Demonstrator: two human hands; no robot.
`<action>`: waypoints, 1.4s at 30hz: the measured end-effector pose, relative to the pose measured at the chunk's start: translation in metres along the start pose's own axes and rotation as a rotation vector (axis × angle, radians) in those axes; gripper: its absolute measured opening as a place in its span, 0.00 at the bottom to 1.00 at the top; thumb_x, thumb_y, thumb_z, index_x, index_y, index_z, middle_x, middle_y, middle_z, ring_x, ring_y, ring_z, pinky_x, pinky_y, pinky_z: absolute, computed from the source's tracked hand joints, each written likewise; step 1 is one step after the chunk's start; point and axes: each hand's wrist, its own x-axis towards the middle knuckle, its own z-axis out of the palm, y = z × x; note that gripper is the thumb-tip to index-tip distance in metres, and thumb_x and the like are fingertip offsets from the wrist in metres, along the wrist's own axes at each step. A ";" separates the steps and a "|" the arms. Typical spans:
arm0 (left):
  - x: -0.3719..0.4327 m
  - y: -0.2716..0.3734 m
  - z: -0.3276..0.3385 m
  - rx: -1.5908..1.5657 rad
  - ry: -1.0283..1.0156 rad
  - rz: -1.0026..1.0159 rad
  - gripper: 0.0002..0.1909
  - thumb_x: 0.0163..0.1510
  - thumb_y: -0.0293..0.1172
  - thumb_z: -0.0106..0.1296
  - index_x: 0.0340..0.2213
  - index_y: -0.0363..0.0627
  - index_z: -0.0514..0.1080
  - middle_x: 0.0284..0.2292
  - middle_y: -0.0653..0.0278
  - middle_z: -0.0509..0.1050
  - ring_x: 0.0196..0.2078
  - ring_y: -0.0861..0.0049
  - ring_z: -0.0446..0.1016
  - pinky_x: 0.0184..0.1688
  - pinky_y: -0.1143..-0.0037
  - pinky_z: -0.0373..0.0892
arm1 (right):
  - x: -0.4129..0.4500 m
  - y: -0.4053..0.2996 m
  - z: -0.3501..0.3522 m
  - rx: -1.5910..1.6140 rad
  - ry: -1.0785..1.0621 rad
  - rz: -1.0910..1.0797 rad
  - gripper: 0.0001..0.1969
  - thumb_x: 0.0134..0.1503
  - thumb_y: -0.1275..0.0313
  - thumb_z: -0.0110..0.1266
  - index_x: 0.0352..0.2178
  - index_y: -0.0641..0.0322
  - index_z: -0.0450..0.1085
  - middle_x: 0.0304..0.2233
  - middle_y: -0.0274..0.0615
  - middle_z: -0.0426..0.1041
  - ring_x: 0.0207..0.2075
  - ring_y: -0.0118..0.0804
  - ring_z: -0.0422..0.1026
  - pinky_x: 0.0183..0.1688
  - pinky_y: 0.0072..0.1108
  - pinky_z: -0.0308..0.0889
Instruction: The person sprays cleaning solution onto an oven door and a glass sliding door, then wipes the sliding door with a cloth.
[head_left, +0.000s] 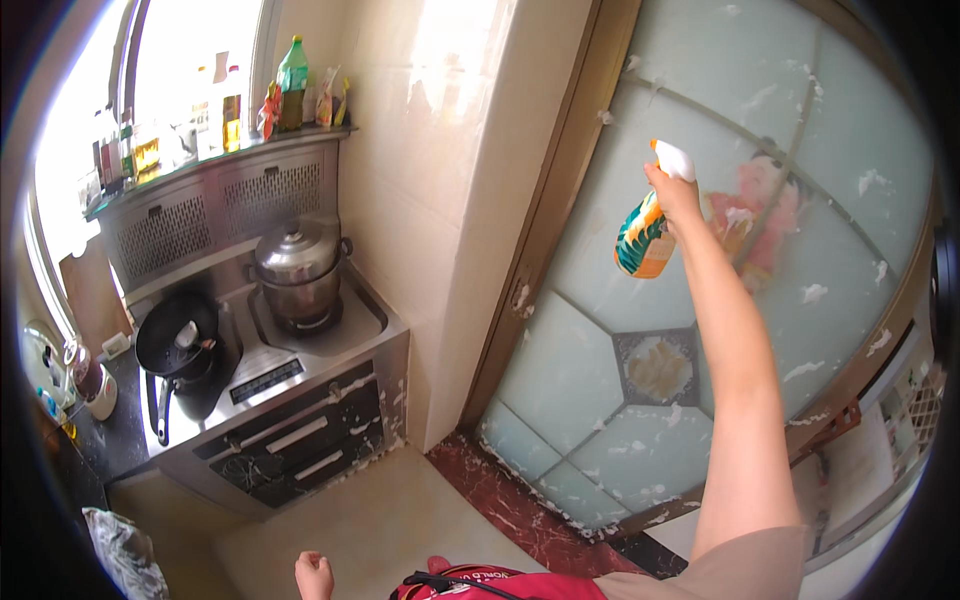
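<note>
My right hand (675, 196) is closed around the neck of a spray bottle (646, 244), its arm stretched out before a frosted glass door (570, 345). The bottle has a white head with an orange nozzle and a green and orange body. White foam clings in patches to the glass and the brown door frame (517, 296). Low in the picture, my left hand (313, 575) has its fingers curled, and nothing shows in it. A pink cartoon figure (761, 202) appears on the glass behind my right forearm.
To the left stands a steel stove (330, 390) with foam on its front. It bears a lidded steel pot (296, 274) and a black wok (176, 334), its handle jutting forward. Bottles (292, 82) line the ledge above. A dark red marble threshold (495, 487) edges the floor.
</note>
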 end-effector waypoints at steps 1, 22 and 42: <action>-0.003 -0.007 0.004 0.007 -0.003 -0.025 0.14 0.46 0.32 0.49 0.35 0.37 0.69 0.32 0.49 0.73 0.36 0.61 0.72 0.37 0.70 0.67 | -0.012 0.009 0.007 0.027 -0.021 0.019 0.14 0.46 0.67 0.57 0.32 0.63 0.66 0.27 0.35 0.68 0.29 0.27 0.66 0.33 0.20 0.62; -0.085 0.006 -0.003 0.245 0.037 -0.270 0.14 0.45 0.29 0.50 0.34 0.35 0.69 0.34 0.48 0.72 0.38 0.61 0.71 0.42 0.69 0.66 | -0.235 0.211 0.071 0.019 -0.015 0.350 0.14 0.47 0.69 0.56 0.35 0.68 0.68 0.30 0.38 0.70 0.31 0.28 0.68 0.36 0.21 0.63; -0.111 -0.018 -0.026 0.258 -0.078 -0.380 0.16 0.45 0.32 0.52 0.36 0.36 0.69 0.36 0.46 0.70 0.41 0.56 0.69 0.44 0.68 0.65 | -0.503 0.305 0.060 -0.120 -0.277 0.498 0.16 0.46 0.70 0.57 0.35 0.68 0.65 0.30 0.39 0.68 0.31 0.31 0.67 0.36 0.22 0.63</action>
